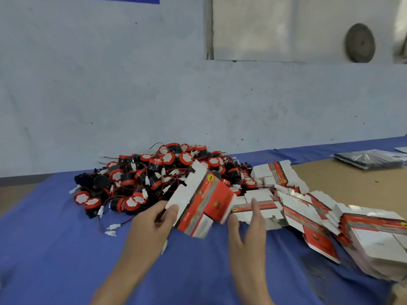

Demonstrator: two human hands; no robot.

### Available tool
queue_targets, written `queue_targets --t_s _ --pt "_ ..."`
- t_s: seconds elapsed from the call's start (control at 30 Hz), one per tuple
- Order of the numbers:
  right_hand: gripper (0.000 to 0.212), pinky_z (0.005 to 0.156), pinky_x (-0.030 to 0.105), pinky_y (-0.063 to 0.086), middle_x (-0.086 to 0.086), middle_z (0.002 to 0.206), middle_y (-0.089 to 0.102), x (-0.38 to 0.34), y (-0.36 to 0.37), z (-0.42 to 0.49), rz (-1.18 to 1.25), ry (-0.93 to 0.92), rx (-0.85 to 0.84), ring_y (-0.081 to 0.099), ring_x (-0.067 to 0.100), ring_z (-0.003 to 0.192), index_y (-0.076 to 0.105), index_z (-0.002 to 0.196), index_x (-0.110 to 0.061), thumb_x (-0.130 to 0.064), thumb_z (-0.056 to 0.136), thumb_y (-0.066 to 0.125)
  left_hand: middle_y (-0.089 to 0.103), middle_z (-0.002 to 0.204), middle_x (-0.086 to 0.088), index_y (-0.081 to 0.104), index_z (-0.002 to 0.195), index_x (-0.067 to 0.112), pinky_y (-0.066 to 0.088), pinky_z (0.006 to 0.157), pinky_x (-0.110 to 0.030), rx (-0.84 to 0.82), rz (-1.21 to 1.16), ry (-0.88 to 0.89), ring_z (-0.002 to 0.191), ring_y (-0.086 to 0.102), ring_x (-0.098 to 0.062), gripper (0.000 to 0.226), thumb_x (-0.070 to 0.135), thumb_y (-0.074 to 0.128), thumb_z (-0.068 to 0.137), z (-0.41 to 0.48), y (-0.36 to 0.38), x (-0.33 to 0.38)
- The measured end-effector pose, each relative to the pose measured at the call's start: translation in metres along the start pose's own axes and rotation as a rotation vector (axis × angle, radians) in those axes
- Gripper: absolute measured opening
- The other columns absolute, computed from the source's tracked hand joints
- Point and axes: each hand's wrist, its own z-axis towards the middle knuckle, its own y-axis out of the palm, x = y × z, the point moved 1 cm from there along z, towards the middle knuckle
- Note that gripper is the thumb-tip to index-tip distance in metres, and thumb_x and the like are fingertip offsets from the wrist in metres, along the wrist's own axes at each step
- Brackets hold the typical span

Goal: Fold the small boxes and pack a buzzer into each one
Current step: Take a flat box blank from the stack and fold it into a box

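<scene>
**Head view: packing at an early stage.** My left hand (154,221) holds one box (207,201) raised above the table (55,238). Its fingers (172,211) pinch the white flap at the box's left edge. The box appears partly opened out of the flat, with its flaps loose, and I can see nothing inside it.

My right hand (246,234) sits just beside the box's lower right corner. Its fingers (255,208) are straight and spread and hold nothing; I cannot tell whether they touch the card.

Behind the box lies the heap of buzzers (154,172), red-capped with loose wires. To the right, a long run of flat boxes (308,208) fans across the table. A bag (370,159) lies at the far right.

No closed, finished box is in view. I judge that this box is only being formed, so folding, loading and closing remain for it and for the whole stock.
</scene>
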Motion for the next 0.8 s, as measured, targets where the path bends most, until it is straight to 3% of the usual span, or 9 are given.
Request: queue_targets --t_s 0.1,0.2,0.3,0.37,0.47,0.53,0.6,0.67,0.8 --pt "0.079 0.109 0.025 0.03 -0.038 0.142 0.027 -0.001 0.02 -0.012 -0.02 -0.017 -0.199 0.027 -0.012 0.134 0.015 0.155 -0.049 -0.071 0.086 0.046 0.059 0.066 -0.011 0.066 0.08 0.018 0.033 0.048 -0.018 -0.005 -0.14 -0.133 0.054 0.047 -0.013 0.047 0.063 0.052 0.085 -0.022 -0.018 0.002" --pt "0.083 0.112 0.032 0.033 -0.023 0.141 0.036 0.002 0.036 -0.023 -0.175 -0.05 -0.279 0.03 0.003 0.136 0.025 0.155 -0.043 -0.078 0.081 0.041 0.076 0.082 0.004 0.072 0.086 0.041 0.055 0.061 -0.019 0.073 -0.329 -0.27 0.074 0.073 -0.013 0.029 0.062 0.053 0.081 -0.036 -0.027 0.002" --pt "0.072 0.099 0.022 0.039 -0.017 0.133 0.043 0.004 0.053 -0.033 -0.2 -0.006 -0.386 0.044 -0.001 0.123 0.031 0.147 -0.048 -0.076 0.081 0.041 0.078 0.092 0.005 0.074 0.096 0.039 0.059 0.066 -0.024 0.072 -0.469 -0.373 0.083 0.075 -0.015 0.033 0.064 0.061 0.08 -0.052 -0.033 -0.004" --pt "0.056 0.1 0.026 0.044 -0.014 0.131 0.045 0.008 0.064 -0.04 -0.272 -0.007 -0.453 0.049 0.003 0.119 0.034 0.142 -0.049 -0.067 0.09 0.046 0.077 0.101 0.005 0.074 0.103 0.044 0.06 0.078 -0.034 0.037 -0.533 -0.436 0.093 0.074 -0.017 0.03 0.063 0.071 0.079 -0.06 -0.038 -0.009" --pt "0.059 0.107 0.036 0.042 -0.011 0.137 0.042 0.011 0.077 -0.048 -0.355 -0.055 -0.464 0.047 0.014 0.127 0.035 0.15 -0.038 -0.059 0.096 0.049 0.076 0.107 0.003 0.073 0.105 0.046 0.056 0.093 -0.047 0.036 -0.571 -0.497 0.1 0.073 -0.02 0.023 0.051 0.074 0.082 -0.066 -0.05 -0.019" --pt "0.064 0.101 0.024 0.041 -0.023 0.138 0.037 0.006 0.083 -0.051 -0.287 -0.086 -0.464 0.044 0.001 0.127 0.03 0.153 -0.039 -0.059 0.096 0.05 0.076 0.108 0.001 0.073 0.11 0.032 0.053 0.098 -0.05 0.046 -0.545 -0.524 0.102 0.072 -0.022 0.022 0.041 0.07 0.09 -0.068 -0.056 -0.024" --pt "0.064 0.09 0.007 0.04 -0.038 0.13 0.037 0.001 0.088 -0.055 -0.181 -0.099 -0.491 0.043 -0.017 0.12 0.031 0.152 -0.042 -0.057 0.095 0.054 0.075 0.109 0.002 0.069 0.116 0.027 0.055 0.096 -0.045 -0.012 -0.492 -0.493 0.102 0.072 -0.02 0.024 0.036 0.062 0.095 -0.071 -0.058 -0.024" --pt "0.064 0.084 0.0 0.04 -0.039 0.127 0.041 -0.003 0.092 -0.06 -0.088 -0.082 -0.531 0.044 -0.022 0.117 0.033 0.15 -0.045 -0.058 0.092 0.058 0.075 0.109 0.006 0.068 0.118 0.031 0.058 0.089 -0.033 -0.118 -0.458 -0.436 0.101 0.072 -0.015 0.031 0.044 0.059 0.092 -0.074 -0.059 -0.021" --pt "0.069 0.088 0.013 0.047 -0.039 0.121 0.05 -0.011 0.094 -0.069 0.092 -0.002 -0.59 0.053 -0.014 0.117 0.039 0.136 -0.063 -0.074 0.072 0.063 0.072 0.097 0.026 0.061 0.098 0.07 0.051 0.071 -0.008 -0.222 -0.386 -0.356 0.092 0.069 0.006 0.019 0.06 0.059 0.082 -0.081 -0.057 -0.009"
